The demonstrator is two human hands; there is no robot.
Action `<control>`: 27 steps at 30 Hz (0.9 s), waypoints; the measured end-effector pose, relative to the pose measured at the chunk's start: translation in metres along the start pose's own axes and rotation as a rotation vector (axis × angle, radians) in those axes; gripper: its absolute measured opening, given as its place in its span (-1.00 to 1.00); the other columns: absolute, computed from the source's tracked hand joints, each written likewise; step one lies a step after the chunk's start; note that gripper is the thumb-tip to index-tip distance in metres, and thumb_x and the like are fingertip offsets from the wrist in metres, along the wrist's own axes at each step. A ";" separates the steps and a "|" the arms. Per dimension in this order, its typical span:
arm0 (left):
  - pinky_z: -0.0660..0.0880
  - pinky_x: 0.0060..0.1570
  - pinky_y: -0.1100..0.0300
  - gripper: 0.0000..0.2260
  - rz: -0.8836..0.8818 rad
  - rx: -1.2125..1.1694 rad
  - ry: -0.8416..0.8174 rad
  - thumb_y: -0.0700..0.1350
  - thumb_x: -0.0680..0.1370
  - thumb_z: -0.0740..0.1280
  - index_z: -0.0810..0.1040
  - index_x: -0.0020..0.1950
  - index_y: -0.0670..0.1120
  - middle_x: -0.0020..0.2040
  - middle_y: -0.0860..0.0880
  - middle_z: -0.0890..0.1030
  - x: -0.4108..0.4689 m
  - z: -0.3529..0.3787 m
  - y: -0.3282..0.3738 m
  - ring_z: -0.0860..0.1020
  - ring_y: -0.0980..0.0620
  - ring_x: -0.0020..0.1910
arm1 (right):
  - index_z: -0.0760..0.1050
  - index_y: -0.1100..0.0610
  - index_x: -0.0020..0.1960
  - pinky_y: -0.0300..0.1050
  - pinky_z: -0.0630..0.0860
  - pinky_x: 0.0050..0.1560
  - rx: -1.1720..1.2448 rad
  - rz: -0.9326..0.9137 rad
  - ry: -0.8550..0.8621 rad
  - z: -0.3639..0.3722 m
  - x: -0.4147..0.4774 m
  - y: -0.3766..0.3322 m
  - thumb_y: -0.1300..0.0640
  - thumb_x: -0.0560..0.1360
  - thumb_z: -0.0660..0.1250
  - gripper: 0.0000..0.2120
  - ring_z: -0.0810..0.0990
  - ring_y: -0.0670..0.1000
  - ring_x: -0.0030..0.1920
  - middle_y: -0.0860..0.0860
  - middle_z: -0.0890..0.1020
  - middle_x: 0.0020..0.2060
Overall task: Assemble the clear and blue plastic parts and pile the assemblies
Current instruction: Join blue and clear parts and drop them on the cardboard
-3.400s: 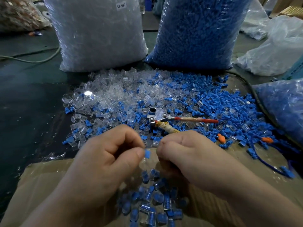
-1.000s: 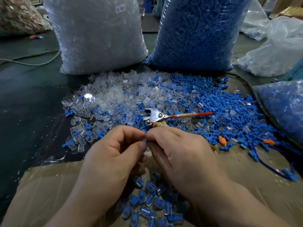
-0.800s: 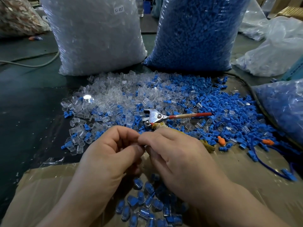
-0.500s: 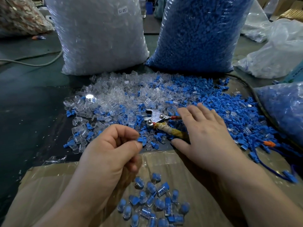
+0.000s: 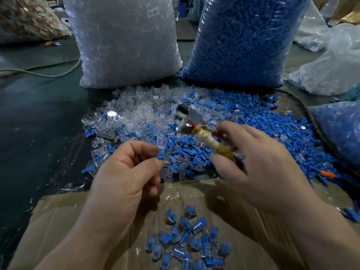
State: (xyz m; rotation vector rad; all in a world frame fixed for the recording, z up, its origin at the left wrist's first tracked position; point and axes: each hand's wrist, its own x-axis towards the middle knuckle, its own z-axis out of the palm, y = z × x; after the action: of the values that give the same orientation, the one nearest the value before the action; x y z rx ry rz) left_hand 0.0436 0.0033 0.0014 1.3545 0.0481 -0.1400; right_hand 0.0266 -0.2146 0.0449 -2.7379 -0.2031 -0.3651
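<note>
My left hand (image 5: pixel 124 178) pinches a small clear-and-blue part (image 5: pixel 161 152) between thumb and forefinger, held above the near edge of the loose parts. My right hand (image 5: pixel 251 162) grips the cloth-wrapped handle of metal pliers (image 5: pixel 187 121) and holds them lifted and blurred over the heap. Loose clear caps (image 5: pixel 136 112) lie at the left of the heap and loose blue plugs (image 5: pixel 253 123) at the right. A pile of finished assemblies (image 5: pixel 187 240) lies on the cardboard (image 5: pixel 58 221) close to me, below my hands.
A big bag of clear parts (image 5: pixel 124 45) and a big bag of blue parts (image 5: pixel 243 41) stand behind the heap. Another blue-filled bag (image 5: pixel 339 131) lies at the right, white plastic bags (image 5: pixel 335 65) behind it. A cable (image 5: pixel 39 74) crosses the dark floor at left.
My right hand left the part, reached forward to the pliers on the heap, closed round their handle and lifted them. My left hand kept pinching the part and stayed in place.
</note>
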 end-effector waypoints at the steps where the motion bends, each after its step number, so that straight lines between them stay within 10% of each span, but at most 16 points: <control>1: 0.44 -0.51 0.26 -0.83 0.005 -0.010 -0.003 -0.14 0.32 0.45 0.68 -0.11 0.01 -0.37 -0.04 0.57 0.000 -0.001 0.001 0.49 0.08 -0.47 | 0.40 -0.11 0.26 -0.32 0.33 -0.26 0.024 -0.027 -0.033 -0.002 -0.004 -0.003 -0.28 0.45 0.08 -0.54 0.45 -0.24 -0.20 -0.22 0.51 -0.14; 5: 0.46 -0.50 0.28 -0.85 0.093 0.094 -0.014 -0.07 0.32 0.44 0.68 -0.13 0.06 -0.31 -0.03 0.61 -0.001 -0.006 0.003 0.51 0.10 -0.44 | 0.50 -0.06 0.27 -0.05 0.59 -0.14 0.036 -0.110 -0.134 -0.006 -0.011 -0.009 -0.26 0.43 0.13 -0.48 0.59 -0.09 -0.11 -0.16 0.64 -0.06; 27: 0.47 -0.49 0.29 -0.63 0.269 0.229 -0.027 -0.36 0.54 0.34 0.66 -0.11 0.15 -0.33 0.05 0.61 -0.003 -0.006 0.003 0.52 0.13 -0.43 | 0.23 -0.26 0.38 -0.20 0.42 0.15 -0.019 -0.153 -0.302 -0.002 -0.008 0.000 -0.45 0.38 -0.06 -0.37 0.43 -0.21 0.10 -0.30 0.50 0.12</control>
State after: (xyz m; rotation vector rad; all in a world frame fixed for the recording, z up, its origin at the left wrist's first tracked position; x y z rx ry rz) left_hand 0.0412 0.0105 0.0037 1.5728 -0.1773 0.0659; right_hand 0.0184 -0.2160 0.0446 -2.7922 -0.4925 0.0095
